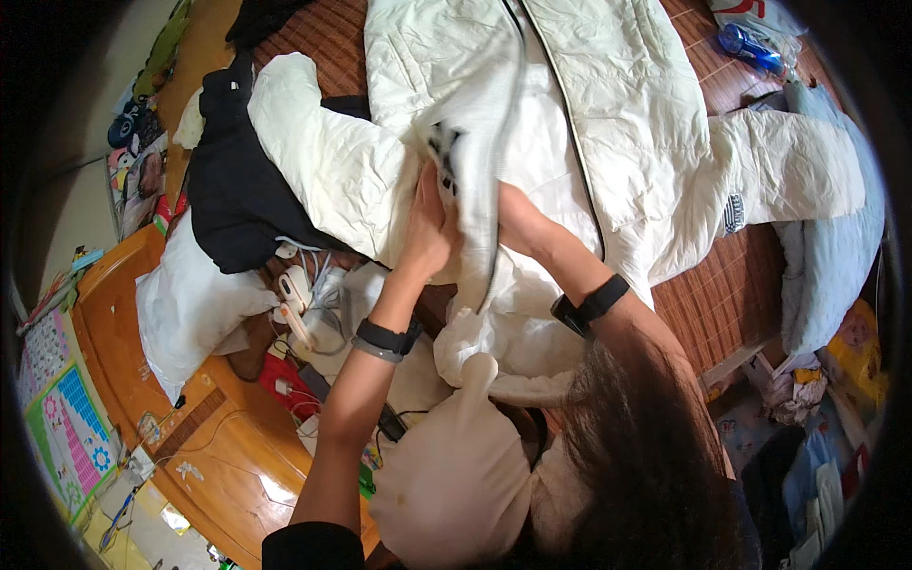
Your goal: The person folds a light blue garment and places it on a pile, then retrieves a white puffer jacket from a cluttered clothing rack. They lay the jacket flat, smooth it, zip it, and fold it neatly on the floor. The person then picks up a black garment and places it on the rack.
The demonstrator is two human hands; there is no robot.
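In the head view, I see the white cloth [483,161] raised above the open white coat [636,123]. The left hand [432,228] and the right hand [521,223] are at its sides; their fingers are hidden, so I cannot tell how closed they are. I would keep both sides level, against twisting. The cloth looks limp, black-printed; the coat puffy, wrinkled.
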